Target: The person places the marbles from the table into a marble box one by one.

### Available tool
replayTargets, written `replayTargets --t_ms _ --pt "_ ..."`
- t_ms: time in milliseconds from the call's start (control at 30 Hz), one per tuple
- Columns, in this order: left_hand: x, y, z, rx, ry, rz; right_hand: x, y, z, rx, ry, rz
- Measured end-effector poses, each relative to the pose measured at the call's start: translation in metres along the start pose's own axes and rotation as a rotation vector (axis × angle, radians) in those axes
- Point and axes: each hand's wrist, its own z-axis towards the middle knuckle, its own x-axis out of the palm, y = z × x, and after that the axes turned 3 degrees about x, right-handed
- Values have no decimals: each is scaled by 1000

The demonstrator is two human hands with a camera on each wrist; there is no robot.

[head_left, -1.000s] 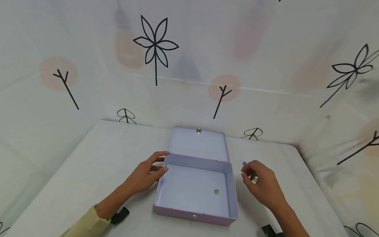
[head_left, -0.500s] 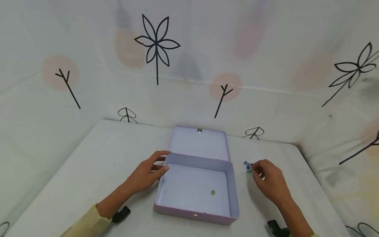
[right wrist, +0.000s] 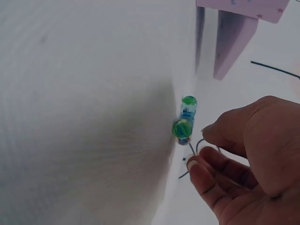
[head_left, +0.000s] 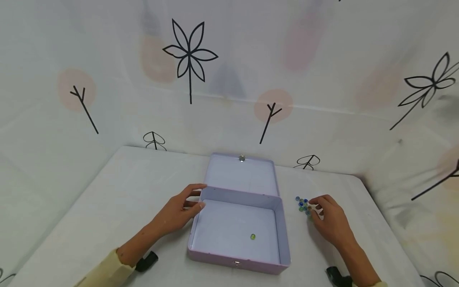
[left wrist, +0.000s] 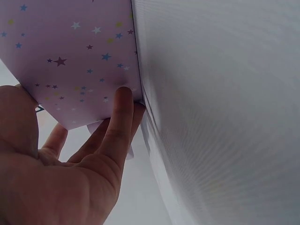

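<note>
Looking from the head view, you have the marbles (head_left: pixel 304 205) lying just right of the box (head_left: pixel 211 257), beside its rear half, with one green marble (head_left: pixel 252 236) inside, towards the box's front right. Your right hand (head_left: pixel 331 223) is the nearer one, and what counts is its side: the marbles lie between it and the box. Being round, they have no long axis; the group slants from rear left to front right, its near end at your fingertips. Your left hand (head_left: pixel 175 213) is at the box's rear left, thumb on the rim.

From the left wrist, you see that hand's fingers against the box's outer wall, gripping it.

From the right wrist, you see thumb and forefinger bent, a small gap between them and no marble in it; whether they touch one, you cannot tell.
</note>
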Motion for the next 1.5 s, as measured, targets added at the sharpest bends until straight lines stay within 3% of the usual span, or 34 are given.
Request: replayTargets --t_ms 367,667,1267,1500 --pt "0 0 1 -20 -4 24 2 -10 2 43 107 -17" --pt "0 0 1 -13 0 21 -4 -4 4 88 179 -3" --pt "-1 1 1 2 3 33 -14 2 4 29 409 -13" --pt "-1 1 2 -1 6 37 -28 13 3 41 490 -60"
